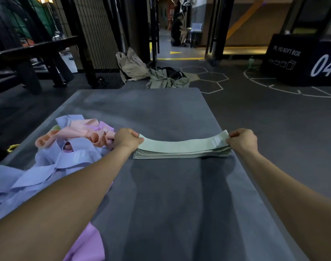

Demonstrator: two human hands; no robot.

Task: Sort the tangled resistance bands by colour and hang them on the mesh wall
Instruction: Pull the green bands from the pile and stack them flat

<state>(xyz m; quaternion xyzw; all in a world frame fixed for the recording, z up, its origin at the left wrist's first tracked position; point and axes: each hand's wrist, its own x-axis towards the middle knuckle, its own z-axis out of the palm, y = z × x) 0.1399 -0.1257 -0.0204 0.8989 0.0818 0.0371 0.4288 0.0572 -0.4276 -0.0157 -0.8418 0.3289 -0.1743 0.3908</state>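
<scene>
Both forearms reach straight out from the bottom corners, pretty much parallel, wrists a bit raised. The left hand (127, 139) is curled into a fist-like pinch on the left end of a green band (181, 143), and the right hand (242, 140) is doing the same on the right end, fingers tucked under and thumb on top. So both hands are clamped on that one band, well apart from each other, with the band stretched flat between them and sagging slightly in the middle.

That band sits right on top of a neat stack of green bands (179, 155), all lying flat on the grey desk (170, 204). Looks like it's touching the stack in the middle, ends lifted a little.

Off to the left on the desk is the messy tangled pile (66, 147): blue-lilac bands nearest, peachy pink ones behind, and a purple one (89, 243) hanging at the near edge. The left hand is just beside the pink part of it.

Further back on the floor there's a beige bag (131, 65) and some crumpled greyish clothes (166, 80). A black plyo soft box (300, 59) marked 04 stands far right. Way back in the doorway a person (177, 30) is crouched down.
</scene>
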